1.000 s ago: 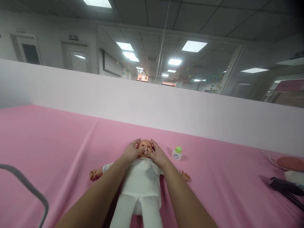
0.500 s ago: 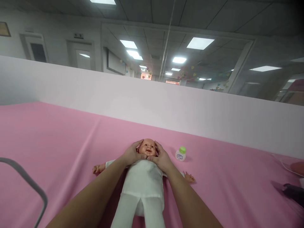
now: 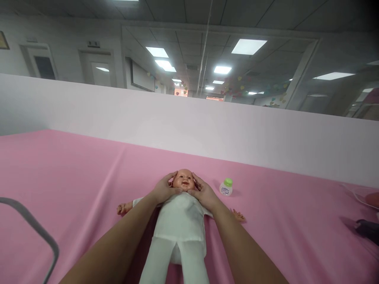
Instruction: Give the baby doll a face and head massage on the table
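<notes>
A baby doll (image 3: 179, 221) in white clothes lies on its back on a pink sheet (image 3: 74, 169), its arms spread out to the sides. My left hand (image 3: 164, 190) cups one side of the doll's head, with the thumb along the chin and the fingertips by the temple. On the other side, my right hand (image 3: 206, 195) curves round the cheek in the same way, its thumb near the chin. The doll's face shows between both hands; its ears are mostly covered. Right of my right hand stands a small clear bottle (image 3: 226, 187) with a green cap.
A low white wall (image 3: 189, 126) runs behind the pink surface, with a glass pane above it. A grey curved bar (image 3: 35, 227) is at the left edge. At the right edge are a dark object (image 3: 367, 229) and a reddish item, both cut off.
My thumbs have moved apart at the doll's chin, the right one outward. Both hands still cup the head. The camera view has shifted slightly.
</notes>
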The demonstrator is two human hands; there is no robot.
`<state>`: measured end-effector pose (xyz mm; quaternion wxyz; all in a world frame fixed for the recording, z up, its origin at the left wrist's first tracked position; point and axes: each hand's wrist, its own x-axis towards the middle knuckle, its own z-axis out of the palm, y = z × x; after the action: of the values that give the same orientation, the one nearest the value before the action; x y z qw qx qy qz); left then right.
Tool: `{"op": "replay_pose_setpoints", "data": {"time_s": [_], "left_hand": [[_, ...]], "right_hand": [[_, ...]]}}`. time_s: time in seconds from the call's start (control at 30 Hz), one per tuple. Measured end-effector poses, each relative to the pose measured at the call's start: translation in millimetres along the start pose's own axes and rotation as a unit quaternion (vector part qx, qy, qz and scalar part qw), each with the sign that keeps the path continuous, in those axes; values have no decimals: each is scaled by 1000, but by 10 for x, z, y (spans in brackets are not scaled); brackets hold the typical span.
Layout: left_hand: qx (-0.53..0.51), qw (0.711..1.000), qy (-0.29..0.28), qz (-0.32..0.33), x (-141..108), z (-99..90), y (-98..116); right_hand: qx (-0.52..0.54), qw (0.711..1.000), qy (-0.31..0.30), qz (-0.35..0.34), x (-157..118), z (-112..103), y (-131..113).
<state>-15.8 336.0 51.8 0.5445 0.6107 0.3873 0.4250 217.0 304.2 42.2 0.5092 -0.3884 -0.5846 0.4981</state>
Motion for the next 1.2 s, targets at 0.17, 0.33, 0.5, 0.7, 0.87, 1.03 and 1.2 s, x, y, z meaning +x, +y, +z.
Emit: {"op": "replay_pose_setpoints", "data": {"time_s": [0.17, 0.33, 0.5, 0.7, 0.87, 1.03, 1.2], "left_hand": [[-90, 995, -45, -3, -14, -55, 23], [-116, 991, -65, -12, 16, -91, -2], [-113, 991, -62, -24, 12, -113, -5], [-39, 998, -50, 15, 7, -26, -10], [69, 996, -3, 51, 29, 38, -46], [104, 993, 1, 58, 17, 39, -31], [67, 996, -16, 51, -3, 16, 7]], "right_hand": [[-23, 999, -24, -5, 4, -69, -42], [-6, 1000, -24, -6, 23, -115, -30], [-37, 999, -21, -4, 2, -146, -66], [-86, 996, 21, -16, -32, -4, -70], [-140, 986, 87, -12, 59, 51, 108], [-136, 986, 95, -14, 75, 28, 140], [-95, 992, 82, -20, 26, 40, 60]]}}
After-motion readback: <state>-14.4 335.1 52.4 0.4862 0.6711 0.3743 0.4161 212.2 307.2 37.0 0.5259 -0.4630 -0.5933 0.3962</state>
